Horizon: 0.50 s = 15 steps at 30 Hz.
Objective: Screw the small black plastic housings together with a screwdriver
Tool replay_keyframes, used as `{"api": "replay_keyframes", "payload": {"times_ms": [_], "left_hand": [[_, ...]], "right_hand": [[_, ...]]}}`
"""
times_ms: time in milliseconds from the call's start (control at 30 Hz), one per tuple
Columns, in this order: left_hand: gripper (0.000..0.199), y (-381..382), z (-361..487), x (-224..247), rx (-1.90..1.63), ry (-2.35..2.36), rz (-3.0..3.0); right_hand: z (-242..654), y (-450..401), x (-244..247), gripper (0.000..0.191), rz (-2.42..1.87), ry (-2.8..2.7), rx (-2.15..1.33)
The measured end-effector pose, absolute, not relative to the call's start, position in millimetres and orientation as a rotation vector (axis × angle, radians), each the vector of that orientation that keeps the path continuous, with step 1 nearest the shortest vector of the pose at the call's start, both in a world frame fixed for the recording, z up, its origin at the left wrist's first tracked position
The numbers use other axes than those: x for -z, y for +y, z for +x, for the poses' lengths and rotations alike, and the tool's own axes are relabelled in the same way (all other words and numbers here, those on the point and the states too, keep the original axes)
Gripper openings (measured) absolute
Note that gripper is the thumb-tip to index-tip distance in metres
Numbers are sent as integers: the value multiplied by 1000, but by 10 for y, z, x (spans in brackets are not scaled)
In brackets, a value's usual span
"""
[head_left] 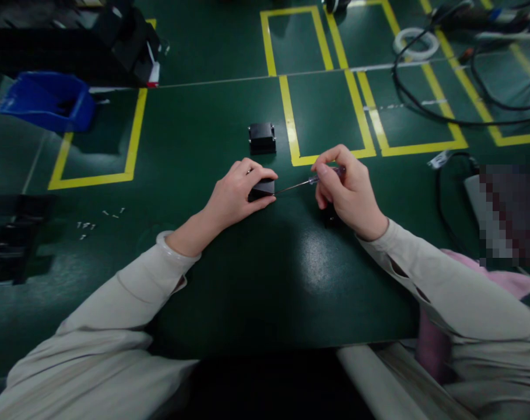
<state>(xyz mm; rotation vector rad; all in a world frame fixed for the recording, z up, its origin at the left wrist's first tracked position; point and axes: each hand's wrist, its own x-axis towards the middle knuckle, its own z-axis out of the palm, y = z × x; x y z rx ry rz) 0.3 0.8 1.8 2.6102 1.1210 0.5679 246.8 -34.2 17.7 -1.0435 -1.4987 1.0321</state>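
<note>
On the green table, a small black block-like part point(262, 189) lies under my left hand point(241, 188), gripped between thumb and fingers. My right hand point(344, 185) is closed around the clear handle of a screwdriver point(314, 179). Its thin shaft slants down to the left, and the tip meets the right side of the gripped part, by my left thumb. Just beyond my left hand sits a similar black part point(262, 138) with small bright screws at its sides. Another small dark piece point(331, 217) is partly hidden below my right hand.
Several loose screws point(86, 225) are scattered at the left, near a group of black parts point(15, 239). A blue bin point(48, 102) stands at the far left. Yellow tape point(295, 140) marks rectangles. Cables point(405, 87) and a white tape roll point(416, 44) lie at the right.
</note>
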Motion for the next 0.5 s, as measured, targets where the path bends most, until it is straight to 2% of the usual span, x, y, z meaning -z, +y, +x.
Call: {"api": "replay_keyframes", "payload": {"times_ms": [300,500], "left_hand": [[36,3,4,-21,-574,1112,2621],[37,5,3,-22,-573,1109,2628]], "right_hand": [[2472,-334,-173,27,-1062,-1504,-1038],[2467,-343,-164,22,-1022,-1485,-1036]]}}
